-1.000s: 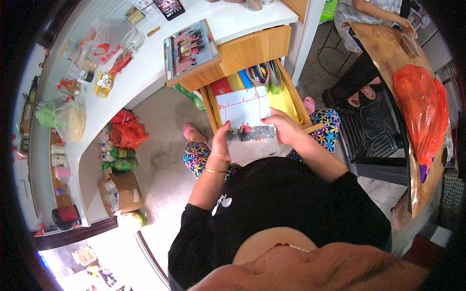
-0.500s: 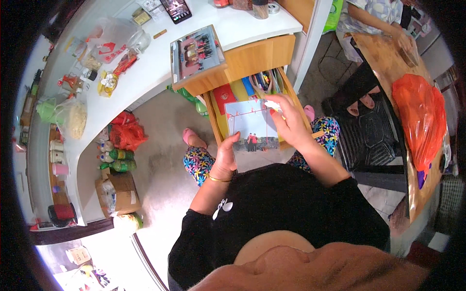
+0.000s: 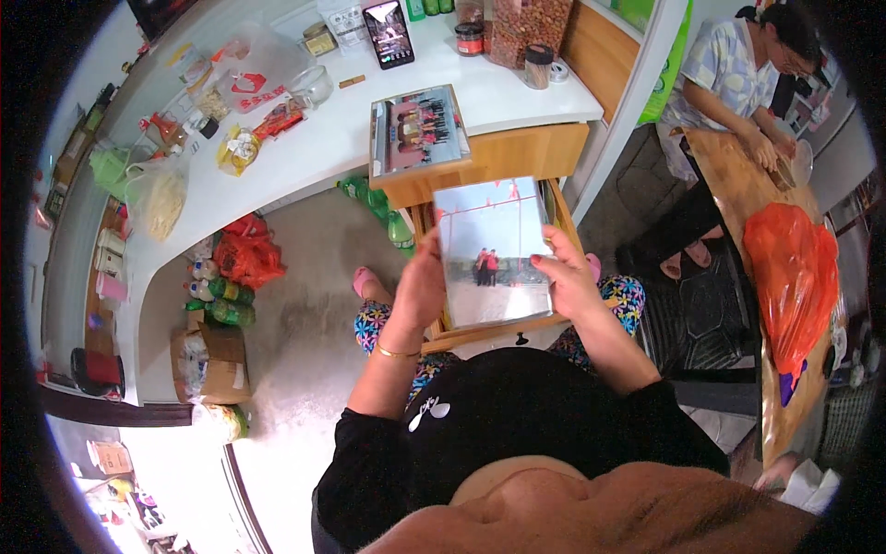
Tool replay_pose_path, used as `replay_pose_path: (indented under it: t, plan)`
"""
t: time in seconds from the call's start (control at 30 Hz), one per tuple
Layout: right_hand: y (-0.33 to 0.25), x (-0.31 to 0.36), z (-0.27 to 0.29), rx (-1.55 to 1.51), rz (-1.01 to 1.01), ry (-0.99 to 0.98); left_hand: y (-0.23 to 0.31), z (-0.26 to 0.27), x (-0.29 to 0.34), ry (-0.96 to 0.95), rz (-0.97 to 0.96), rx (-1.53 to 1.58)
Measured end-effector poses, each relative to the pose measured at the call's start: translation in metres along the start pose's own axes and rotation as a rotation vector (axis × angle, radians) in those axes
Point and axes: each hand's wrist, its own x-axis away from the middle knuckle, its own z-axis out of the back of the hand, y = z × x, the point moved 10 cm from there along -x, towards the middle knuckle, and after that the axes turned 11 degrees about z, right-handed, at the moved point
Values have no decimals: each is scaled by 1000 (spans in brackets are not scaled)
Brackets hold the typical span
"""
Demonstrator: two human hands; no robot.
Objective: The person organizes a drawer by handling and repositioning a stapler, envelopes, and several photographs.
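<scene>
A glossy photo [image 3: 489, 231] of two people in red tops under a pale sky is held upright in front of my body. My left hand [image 3: 421, 288] grips its left edge, the fingers partly behind it. At the right edge my right hand [image 3: 570, 282] pinches it, thumb on the front. Under and behind the photo is a pulled-out wooden drawer [image 3: 503, 332], its contents mostly hidden. Another picture, a group photo [image 3: 420, 129], lies on the desk corner just beyond.
The white desk [image 3: 323, 120] carries a propped phone [image 3: 389, 35], plastic bags [image 3: 263, 69] and jars [image 3: 538, 66]. Green bottles [image 3: 374, 208] and a cardboard box [image 3: 212, 362] stand below. On the right, a person [image 3: 738, 78] works at a wooden table [image 3: 729, 166] with an orange bag [image 3: 789, 277].
The photo has come up closer and now covers most of the drawer's contents. My right hand has slid from its upper corner to its right side. The whole view has shifted.
</scene>
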Motion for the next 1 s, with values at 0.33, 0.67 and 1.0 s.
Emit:
replay_pose_path:
  t: [0.33, 0.67, 1.0]
  plan:
    - [-64, -64, -2, 46, 115, 63, 88, 78, -52, 189, 44, 129]
    - [-67, -148, -5, 197, 8, 200, 95, 83, -86, 187, 87, 101]
    - [-54, -188, 5, 239, 15, 261, 194, 77, -39, 392, -300, -190]
